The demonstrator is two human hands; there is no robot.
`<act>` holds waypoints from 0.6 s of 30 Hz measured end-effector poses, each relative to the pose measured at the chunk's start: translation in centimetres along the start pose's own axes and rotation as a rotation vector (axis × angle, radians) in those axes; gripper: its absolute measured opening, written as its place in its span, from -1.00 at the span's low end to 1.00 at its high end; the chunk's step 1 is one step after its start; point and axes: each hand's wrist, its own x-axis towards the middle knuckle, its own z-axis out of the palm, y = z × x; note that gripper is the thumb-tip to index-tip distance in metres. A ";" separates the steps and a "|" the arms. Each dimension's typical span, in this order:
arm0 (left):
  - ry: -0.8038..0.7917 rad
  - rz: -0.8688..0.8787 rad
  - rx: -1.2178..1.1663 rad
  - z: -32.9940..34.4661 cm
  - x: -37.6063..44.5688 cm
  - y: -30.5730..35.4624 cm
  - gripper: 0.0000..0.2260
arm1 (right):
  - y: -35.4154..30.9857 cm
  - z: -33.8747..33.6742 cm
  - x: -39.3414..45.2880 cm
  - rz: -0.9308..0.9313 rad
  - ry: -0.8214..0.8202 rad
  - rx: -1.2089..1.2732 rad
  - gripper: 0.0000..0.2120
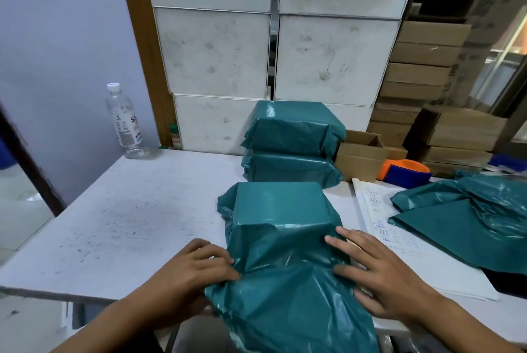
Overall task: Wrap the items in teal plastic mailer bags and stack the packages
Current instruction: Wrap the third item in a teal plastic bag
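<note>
On the white table [119, 227], the largest teal thing is the mailer bag [285, 281], its boxy item filling the far end while loose plastic spills over the near edge. Behind it, two wrapped packages [293, 147] sit stacked against white panels. Spare teal bags [467, 218] lie to the right on a written sheet [379, 227]. The left hand [194, 270] pinches a fold of the bag's left side between curled fingers; the right hand [382, 275] lies flat on the bag, fingers spread. A clear bottle [124, 121] stands at the far left.
</note>
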 end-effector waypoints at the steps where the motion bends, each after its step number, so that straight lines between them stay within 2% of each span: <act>1: 0.051 -0.051 -0.041 -0.3 0.7 -0.2 -0.64 | 0.1 0.2 0.0 0.014 0.018 0.013 -0.74; 3: 0.181 -0.122 -0.164 -0.8 2.2 -0.6 -0.61 | -0.1 0.3 0.3 0.055 0.050 0.081 -0.81; 5: 0.260 -0.194 -0.320 -1.4 3.8 -0.7 -0.55 | -0.7 -0.1 0.9 0.172 0.094 0.258 -0.86; 7: 0.241 -0.341 -0.527 -1.7 5.2 -0.9 -0.51 | -1.3 -0.3 1.5 0.351 0.147 0.469 -0.91; 8: 0.210 -0.433 -0.641 -1.8 5.9 -1.1 -0.57 | -1.3 -0.3 1.7 0.427 0.183 0.525 -0.96; 9: 0.183 -0.513 -0.742 -1.7 6.5 -1.3 -0.66 | -1.1 -0.1 1.8 0.503 0.221 0.631 -0.95; 10: 0.194 -0.591 -0.790 -1.6 7.1 -1.5 -0.68 | -0.9 0.2 1.8 0.549 0.246 0.659 -0.87; 11: 0.236 -0.651 -0.804 -1.3 7.5 -1.7 -0.63 | -0.8 0.2 2.0 0.582 0.280 0.717 -0.80; 14: 0.400 -0.706 -0.773 -0.7 8.6 -1.6 -0.52 | -1.2 -0.5 3.1 0.551 0.385 0.727 -0.74; 16: 0.450 -0.727 -0.734 -0.7 9.1 -1.4 -0.51 | -1.2 -0.8 3.3 0.496 0.414 0.734 -0.75; 18: 0.482 -0.735 -0.692 -0.8 9.4 -1.1 -0.53 | -1.0 -0.8 3.1 0.395 0.366 0.602 -0.56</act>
